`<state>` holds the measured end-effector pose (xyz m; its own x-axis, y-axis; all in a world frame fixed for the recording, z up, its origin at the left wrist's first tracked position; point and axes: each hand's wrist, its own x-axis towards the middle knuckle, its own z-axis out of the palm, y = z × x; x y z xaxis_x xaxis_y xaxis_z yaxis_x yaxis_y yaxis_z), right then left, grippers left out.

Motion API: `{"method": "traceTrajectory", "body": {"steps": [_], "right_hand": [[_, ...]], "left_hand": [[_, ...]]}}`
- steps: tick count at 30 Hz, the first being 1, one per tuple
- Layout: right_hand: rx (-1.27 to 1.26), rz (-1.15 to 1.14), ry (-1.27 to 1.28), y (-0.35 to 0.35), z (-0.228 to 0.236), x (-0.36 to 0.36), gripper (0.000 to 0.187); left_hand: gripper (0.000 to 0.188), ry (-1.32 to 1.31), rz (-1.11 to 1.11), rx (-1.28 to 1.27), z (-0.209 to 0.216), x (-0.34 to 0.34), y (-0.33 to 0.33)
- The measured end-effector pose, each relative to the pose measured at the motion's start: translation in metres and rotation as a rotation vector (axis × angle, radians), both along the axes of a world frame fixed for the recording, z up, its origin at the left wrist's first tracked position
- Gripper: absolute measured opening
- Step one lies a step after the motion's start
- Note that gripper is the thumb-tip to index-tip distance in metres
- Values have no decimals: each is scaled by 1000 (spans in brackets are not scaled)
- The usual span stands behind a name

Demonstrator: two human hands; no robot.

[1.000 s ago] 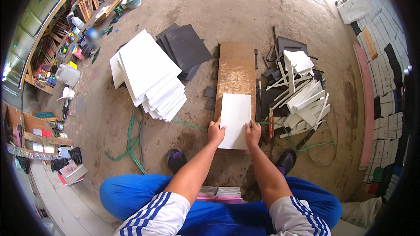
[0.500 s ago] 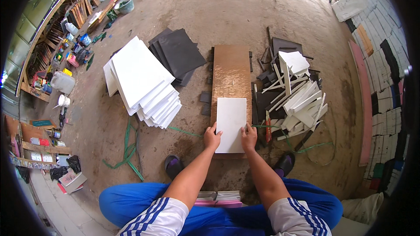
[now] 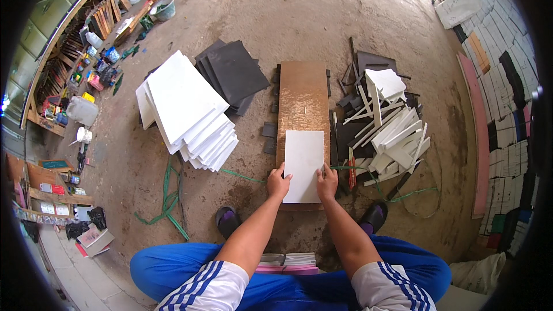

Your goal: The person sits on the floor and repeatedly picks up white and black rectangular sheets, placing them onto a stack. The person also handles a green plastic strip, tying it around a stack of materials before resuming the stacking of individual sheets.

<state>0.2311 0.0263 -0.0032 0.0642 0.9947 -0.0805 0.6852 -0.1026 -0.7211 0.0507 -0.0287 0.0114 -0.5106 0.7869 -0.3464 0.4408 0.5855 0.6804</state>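
A white rectangular foam-like sheet (image 3: pixel 303 167) lies on the near end of a long brown wooden board (image 3: pixel 303 92), whose middle is scored and worn. My left hand (image 3: pixel 279 183) grips the sheet's left edge, with the thumb on top. My right hand (image 3: pixel 327 183) holds the opposite edge in the same way. The fingers under the sheet are hidden. To the left of the board is a fanned stack of larger white sheets (image 3: pixel 187 101), with dark grey sheets (image 3: pixel 237 72) behind it.
Right of the board lies a heap of white offcuts (image 3: pixel 397 132) with dark strips. A red-handled cutter (image 3: pixel 352 170) is beside my right hand. Green strapping (image 3: pixel 168 201) trails over the floor. My sandalled feet flank the board. Paint containers (image 3: pixel 83 109) line the left side; stacked sheets (image 3: pixel 507 155) the right.
The view shifts very slightly. Both hands stay on the sheet's edges, and the sheet keeps its place on the board.
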Motion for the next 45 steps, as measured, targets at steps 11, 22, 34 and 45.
{"method": "traceTrajectory", "body": {"steps": [11, 22, 34, 45], "right_hand": [[323, 346, 224, 17, 116, -138, 39], [2, 270, 578, 44, 254, -330, 35], [572, 746, 664, -46, 296, -259, 11], [129, 610, 769, -9, 273, -138, 51]], "left_hand": [[34, -78, 1044, 751, 44, -119, -29], [27, 67, 915, 930, 197, -219, -43], [73, -788, 468, 1148, 236, -236, -69], [54, -481, 424, 1038, 253, -159, -66]]}}
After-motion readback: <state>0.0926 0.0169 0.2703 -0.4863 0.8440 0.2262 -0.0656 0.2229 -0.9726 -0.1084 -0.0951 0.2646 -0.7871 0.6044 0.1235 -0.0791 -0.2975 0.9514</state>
